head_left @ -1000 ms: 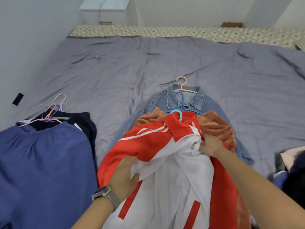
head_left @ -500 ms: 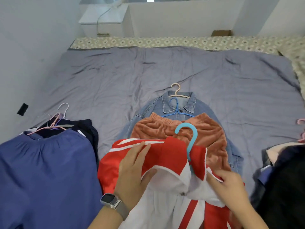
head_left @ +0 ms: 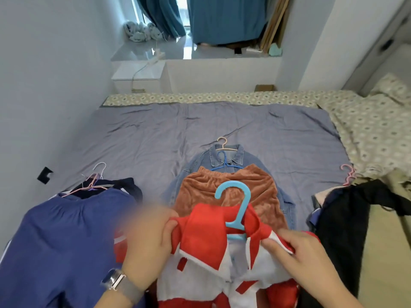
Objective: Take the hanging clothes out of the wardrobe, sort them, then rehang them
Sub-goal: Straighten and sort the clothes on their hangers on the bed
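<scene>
Step in hand, as judged: settling the red and white jacket point(head_left: 206, 243) on its blue hanger point(head_left: 239, 207) atop the middle pile on the bed point(head_left: 222, 123).

Position: jacket at the near edge of the bed, lying over a brown fleece garment point(head_left: 226, 187), itself over a denim jacket point(head_left: 231, 153). Hanger hook standing clear above the collar, shoulders of the hanger hidden inside the fabric.

Grip: left hand point(head_left: 149, 238), blurred by motion, pinching the red collar edge on its side. Right hand point(head_left: 298, 247) pinching the white lining at the opposite side of the collar. Both closed on the jacket.

Procedure:
1. Draw both collar sides outward evenly to seat the shoulders square on the hanger.
2. Keep the hook centred and pointing away, in line with the hooks beneath.
3. Smooth the front panels flat before release.
4. Avoid dragging the fleece garment underneath.

Neighbouring piles: dark blue garment point(head_left: 66, 236) with pink and white hangers point(head_left: 93, 181) to the left; dark clothes point(head_left: 347, 210) to the right. Keep the jacket off both, to preserve the sort.
</scene>
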### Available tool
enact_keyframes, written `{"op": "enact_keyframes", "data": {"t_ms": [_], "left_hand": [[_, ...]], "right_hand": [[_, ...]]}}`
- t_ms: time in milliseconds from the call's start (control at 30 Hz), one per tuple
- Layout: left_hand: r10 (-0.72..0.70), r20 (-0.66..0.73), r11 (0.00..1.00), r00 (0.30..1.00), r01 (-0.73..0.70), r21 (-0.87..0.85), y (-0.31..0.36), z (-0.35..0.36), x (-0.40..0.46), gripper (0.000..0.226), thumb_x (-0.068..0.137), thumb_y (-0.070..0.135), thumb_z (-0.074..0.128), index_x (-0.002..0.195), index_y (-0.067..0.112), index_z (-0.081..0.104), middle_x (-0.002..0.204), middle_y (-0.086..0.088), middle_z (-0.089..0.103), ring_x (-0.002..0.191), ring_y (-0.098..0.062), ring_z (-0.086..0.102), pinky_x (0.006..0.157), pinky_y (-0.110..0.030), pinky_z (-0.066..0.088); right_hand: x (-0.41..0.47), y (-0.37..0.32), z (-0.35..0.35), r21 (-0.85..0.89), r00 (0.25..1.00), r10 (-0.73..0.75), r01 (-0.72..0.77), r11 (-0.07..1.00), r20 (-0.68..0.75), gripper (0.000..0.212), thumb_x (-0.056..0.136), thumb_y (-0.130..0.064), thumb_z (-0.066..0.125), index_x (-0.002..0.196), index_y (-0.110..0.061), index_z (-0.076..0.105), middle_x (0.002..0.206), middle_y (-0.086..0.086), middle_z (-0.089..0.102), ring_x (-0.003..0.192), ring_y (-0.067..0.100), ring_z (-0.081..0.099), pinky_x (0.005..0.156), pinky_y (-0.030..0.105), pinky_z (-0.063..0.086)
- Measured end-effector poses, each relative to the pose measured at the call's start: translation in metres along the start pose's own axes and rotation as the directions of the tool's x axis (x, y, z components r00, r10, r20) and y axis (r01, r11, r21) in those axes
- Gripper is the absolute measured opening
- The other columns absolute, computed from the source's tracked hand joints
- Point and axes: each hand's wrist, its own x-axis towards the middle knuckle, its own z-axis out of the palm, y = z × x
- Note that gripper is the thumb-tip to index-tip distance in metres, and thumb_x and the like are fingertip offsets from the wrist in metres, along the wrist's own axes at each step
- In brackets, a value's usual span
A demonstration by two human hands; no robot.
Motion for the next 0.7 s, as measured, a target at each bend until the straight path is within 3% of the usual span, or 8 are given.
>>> {"op": "enact_keyframes", "data": {"t_ms": [67, 133, 200, 300, 400, 533, 600, 700], "left_hand": [[-0.049, -0.009, 0.998, 0.999, 0.048, -0.04, 0.0, -0.038, -0.023, 0.021, 0.084, 0.037, 0.031, 0.077, 0.042, 0.05, 0.079, 0.024, 0.052, 0.079, -0.002, 0.038, 0.075, -0.032, 0.02], [-0.117, -0.005, 0.984, 0.993, 0.115, -0.136, -0.002, -0.076, -0.045, 0.026, 0.082, 0.043, 0.027, 0.078, 0.04, 0.053, 0.081, 0.024, 0.054, 0.083, -0.005, 0.042, 0.079, -0.038, 0.027], [-0.155, -0.026, 0.97, 0.988, 0.147, -0.193, -0.004, -0.112, -0.066, 0.03, 0.079, 0.046, 0.025, 0.079, 0.04, 0.054, 0.083, 0.025, 0.055, 0.084, -0.007, 0.045, 0.081, -0.038, 0.027], [-0.164, -0.064, 0.974, 0.984, 0.151, -0.17, -0.002, -0.164, -0.09, 0.033, 0.077, 0.047, 0.021, 0.078, 0.041, 0.054, 0.084, 0.027, 0.055, 0.085, -0.005, 0.044, 0.081, -0.031, 0.019], [-0.158, -0.091, 0.985, 0.983, 0.15, -0.088, -0.002, -0.209, -0.106, 0.033, 0.08, 0.047, 0.021, 0.077, 0.04, 0.053, 0.087, 0.025, 0.054, 0.088, -0.006, 0.042, 0.079, -0.028, 0.014], [-0.118, 0.003, 0.993, 0.993, 0.118, -0.007, 0.001, -0.244, -0.129, 0.029, 0.083, 0.04, 0.026, 0.082, 0.039, 0.056, 0.094, 0.023, 0.054, 0.095, -0.006, 0.041, 0.082, -0.028, 0.013], [-0.095, 0.037, 0.995, 0.995, 0.095, -0.013, 0.002, -0.253, -0.145, 0.031, 0.083, 0.039, 0.026, 0.084, 0.038, 0.057, 0.094, 0.021, 0.054, 0.096, -0.007, 0.042, 0.082, -0.028, 0.014], [-0.062, 0.068, 0.995, 0.996, 0.067, -0.068, 0.003, -0.259, -0.165, 0.029, 0.081, 0.042, 0.025, 0.08, 0.041, 0.054, 0.092, 0.022, 0.055, 0.095, -0.006, 0.043, 0.081, -0.027, 0.013]], "right_hand": [[-0.021, -0.028, -0.011, -0.051, 0.993, -0.081, 0.077, 0.996, -0.087, 0.015, 0.082, -0.066, 0.047, 0.088, -0.052, 0.052, 0.079, -0.03, 0.057, 0.076, -0.006, 0.053, 0.071, 0.016, 0.038], [-0.041, -0.057, -0.019, -0.072, 0.973, -0.079, 0.064, 0.995, -0.215, 0.038, 0.075, -0.061, 0.053, 0.109, -0.043, 0.055, 0.102, -0.024, 0.058, 0.094, 0.002, 0.053, 0.082, 0.03, 0.039], [-0.059, -0.09, -0.03, -0.108, 0.952, -0.089, 0.06, 0.992, -0.293, 0.055, 0.068, -0.055, 0.054, 0.12, -0.039, 0.053, 0.112, -0.021, 0.054, 0.103, 0.005, 0.048, 0.088, 0.029, 0.029], [-0.078, -0.138, -0.049, -0.166, 0.947, -0.249, 0.218, 0.962, -0.2, 0.057, 0.07, -0.051, 0.052, 0.127, -0.049, 0.044, 0.115, -0.027, 0.05, 0.107, -0.004, 0.045, 0.091, 0.024, 0.026], [-0.093, -0.173, -0.064, 0.048, 0.944, -0.312, 0.319, 0.947, -0.11, 0.053, 0.075, -0.046, 0.061, 0.126, -0.052, 0.046, 0.12, -0.029, 0.054, 0.111, -0.005, 0.053, 0.094, 0.021, 0.039], [-0.12, -0.22, -0.062, -0.063, 0.966, -0.258, 0.257, 0.964, -0.01, 0.026, 0.079, -0.065, 0.054, 0.095, -0.045, 0.059, 0.09, -0.025, 0.062, 0.087, -0.006, 0.058, 0.073, 0.018, 0.046], [-0.138, -0.237, -0.06, -0.061, 0.983, -0.184, 0.182, 0.981, -0.013, 0.041, 0.073, -0.079, 0.042, 0.075, -0.04, 0.055, 0.074, -0.019, 0.061, 0.073, 0.0, 0.058, 0.064, 0.021, 0.045], [-0.173, -0.245, -0.068, -0.025, 0.994, -0.108, 0.108, 0.994, -0.013, 0.043, 0.066, -0.077, 0.05, 0.07, -0.036, 0.059, 0.068, -0.017, 0.062, 0.068, 0.002, 0.058, 0.062, 0.021, 0.045]]}}
